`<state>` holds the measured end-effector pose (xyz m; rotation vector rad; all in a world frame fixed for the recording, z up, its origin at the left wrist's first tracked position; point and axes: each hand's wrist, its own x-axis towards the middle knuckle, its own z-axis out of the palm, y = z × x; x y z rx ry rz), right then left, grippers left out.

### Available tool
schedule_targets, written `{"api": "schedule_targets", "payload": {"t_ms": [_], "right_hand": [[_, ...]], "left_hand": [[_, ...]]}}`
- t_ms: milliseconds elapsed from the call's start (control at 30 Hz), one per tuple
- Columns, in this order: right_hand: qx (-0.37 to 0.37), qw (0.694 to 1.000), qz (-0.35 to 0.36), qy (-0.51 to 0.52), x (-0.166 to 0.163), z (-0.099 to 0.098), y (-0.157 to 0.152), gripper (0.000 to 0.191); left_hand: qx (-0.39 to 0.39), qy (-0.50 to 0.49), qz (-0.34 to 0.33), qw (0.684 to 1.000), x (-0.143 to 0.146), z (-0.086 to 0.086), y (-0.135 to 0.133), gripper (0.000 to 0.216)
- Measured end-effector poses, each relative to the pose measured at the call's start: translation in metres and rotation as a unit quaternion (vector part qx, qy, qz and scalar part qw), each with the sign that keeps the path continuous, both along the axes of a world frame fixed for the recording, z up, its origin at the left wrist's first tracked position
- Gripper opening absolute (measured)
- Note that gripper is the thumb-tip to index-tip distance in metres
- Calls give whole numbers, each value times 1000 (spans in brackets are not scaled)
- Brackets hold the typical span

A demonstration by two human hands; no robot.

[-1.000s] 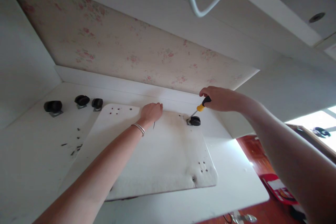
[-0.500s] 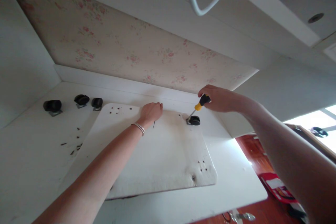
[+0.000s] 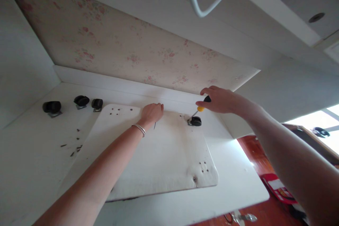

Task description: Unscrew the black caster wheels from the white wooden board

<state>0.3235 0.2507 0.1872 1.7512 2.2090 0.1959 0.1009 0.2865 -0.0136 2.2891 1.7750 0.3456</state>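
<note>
A white board (image 3: 159,152) with rounded corners and screw holes lies flat on a white desk. My left hand (image 3: 153,113), with a bracelet at its wrist, is closed over the board's far edge; its fingertips are partly hidden. My right hand (image 3: 218,99) holds the black and yellow handle of a screwdriver (image 3: 200,108), with thumb and fingers either side of it. The screwdriver's tip meets the metal plate of a black caster wheel (image 3: 196,121) at the board's far right corner.
Three loose casters, among them a black wheel (image 3: 52,107), stand at the left on the desk (image 3: 34,155). Dark screws (image 3: 78,147) lie scattered nearby. A white cable (image 3: 202,13) hangs overhead. A red item (image 3: 278,187) sits on the floor at right.
My right hand's fingers have shifted on the screwdriver handle, with the thumb lower and more spread. The left hand and board have stayed in place.
</note>
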Motion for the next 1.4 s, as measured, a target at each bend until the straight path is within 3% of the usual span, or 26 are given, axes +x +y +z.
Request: {"api": "schedule_targets", "payload": {"t_ms": [100,267,467,533,667,800,933,1067,1133,1167,1200,1300,1333,1400], "right_hand": [[15,1000,-19,-13,1,-1,0,42],[-31,996,66,42,5,3,-4,34],[10,999,-8,-31,1,1,-8,39],[0,999,5,-40,1,2,-8,34],[-9,998,64,17,5,8,-19,18],[45,992,71,98,10,17,-41,14],[113,981,38,155,24,19,-70,11],[170,954,-67,237,46,4,-103,18],[209,908,-143,334,56,-13,-119,25],[230,866,-185,403,59,-24,-127,30],[246,807,-220,490,62,-35,-134,35],[304,590,-264,700,64,-70,-151,35],[302,534,-278,739,63,-80,-156,34],[272,453,-305,792,58,-99,-165,32]], "left_hand": [[2,0,-1,1000,0,0,0,55],[4,1,1,1000,-1,0,0,55],[6,5,1,1000,0,1,-1,56],[6,5,2,1000,0,1,-2,56],[8,4,3,1000,0,2,-3,56],[7,1,5,1000,-1,2,-3,55],[7,-5,7,1000,0,4,-3,53],[14,-17,9,1000,0,8,-4,49],[23,-28,8,999,-1,11,-6,45],[29,-35,7,999,-2,13,-7,43],[35,-43,5,998,-2,15,-9,41],[49,-72,-11,996,-4,24,-15,35],[51,-84,-19,995,-4,27,-17,34],[51,-113,-35,992,-4,34,-24,32]]}}
